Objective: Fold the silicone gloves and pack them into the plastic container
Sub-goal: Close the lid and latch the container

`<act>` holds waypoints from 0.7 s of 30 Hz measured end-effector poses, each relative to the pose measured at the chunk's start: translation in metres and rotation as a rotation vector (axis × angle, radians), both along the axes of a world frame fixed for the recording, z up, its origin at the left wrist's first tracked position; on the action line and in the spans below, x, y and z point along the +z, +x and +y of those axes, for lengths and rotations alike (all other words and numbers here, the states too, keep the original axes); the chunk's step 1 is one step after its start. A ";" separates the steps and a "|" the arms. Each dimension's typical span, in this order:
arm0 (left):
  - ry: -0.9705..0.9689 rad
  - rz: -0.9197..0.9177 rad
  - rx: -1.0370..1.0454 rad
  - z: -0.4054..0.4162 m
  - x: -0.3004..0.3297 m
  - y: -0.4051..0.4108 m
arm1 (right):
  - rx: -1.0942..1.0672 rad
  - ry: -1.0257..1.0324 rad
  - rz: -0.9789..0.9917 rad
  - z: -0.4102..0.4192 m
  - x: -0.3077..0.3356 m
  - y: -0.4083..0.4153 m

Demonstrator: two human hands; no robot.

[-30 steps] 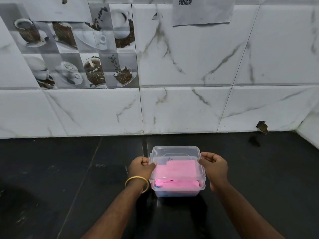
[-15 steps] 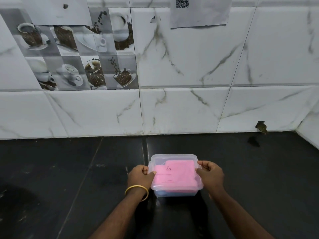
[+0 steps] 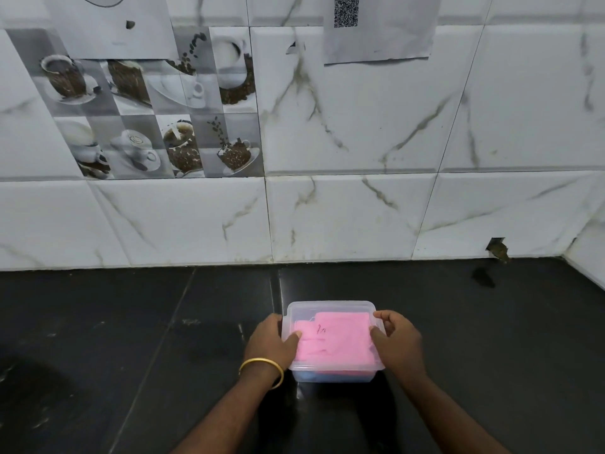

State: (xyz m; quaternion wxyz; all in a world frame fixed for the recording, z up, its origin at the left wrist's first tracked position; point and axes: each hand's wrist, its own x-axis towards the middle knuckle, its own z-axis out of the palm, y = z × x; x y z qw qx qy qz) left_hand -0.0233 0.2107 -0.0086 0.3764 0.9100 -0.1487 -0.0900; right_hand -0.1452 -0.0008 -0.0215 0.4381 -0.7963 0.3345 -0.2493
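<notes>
A clear plastic container [image 3: 330,308] stands on the black counter near the front middle, with its clear lid lying flat on top. Folded pink silicone gloves [image 3: 337,339] show through the lid, and a blue glove [image 3: 304,375] shows low at the front left corner. My left hand [image 3: 270,342] presses on the lid's left edge, thumb on top. My right hand [image 3: 397,340] grips the lid's right edge, thumb on top as well.
The black counter [image 3: 131,339] runs left and right of the container. A white marbled tile wall [image 3: 360,208] rises behind it, with a paper sheet bearing a QR code [image 3: 376,27]. A small hole [image 3: 497,249] sits low in the wall at the right.
The lid, raised and tilted above the container a second ago, has come down flat onto it. Both hands have moved with it and now press its side edges.
</notes>
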 end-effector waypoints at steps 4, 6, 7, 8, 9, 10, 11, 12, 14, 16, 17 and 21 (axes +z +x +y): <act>0.355 -0.336 -0.311 -0.020 0.002 0.007 | 0.204 -0.356 0.209 0.008 0.004 0.016; 0.449 -0.379 -0.403 -0.031 -0.001 0.008 | 0.292 -0.521 0.356 0.013 0.006 0.026; 0.486 -0.376 -0.434 -0.035 -0.003 0.009 | 0.320 -0.571 0.410 0.014 0.006 0.029; 0.518 -0.370 -0.456 -0.038 -0.007 0.009 | 0.337 -0.603 0.456 0.014 0.005 0.032; 0.542 -0.363 -0.469 -0.040 -0.010 0.010 | 0.348 -0.621 0.496 0.014 0.002 0.033; 0.557 -0.355 -0.474 -0.041 -0.013 0.010 | 0.356 -0.633 0.531 0.013 0.000 0.033; 0.565 -0.348 -0.474 -0.041 -0.016 0.011 | 0.362 -0.641 0.557 0.011 -0.002 0.033; 0.566 -0.347 -0.471 -0.041 -0.019 0.011 | 0.365 -0.644 0.574 0.010 -0.004 0.033; 0.560 -0.355 -0.459 -0.041 -0.023 0.011 | 0.368 -0.646 0.585 0.008 -0.007 0.033; 0.564 -0.358 -0.453 -0.042 -0.025 0.011 | 0.368 -0.646 0.591 0.007 -0.010 0.035; 0.566 -0.358 -0.450 -0.042 -0.026 0.011 | 0.368 -0.645 0.592 0.007 -0.012 0.035; 0.567 -0.346 -0.453 -0.045 -0.026 0.015 | 0.367 -0.653 0.596 0.003 -0.017 0.040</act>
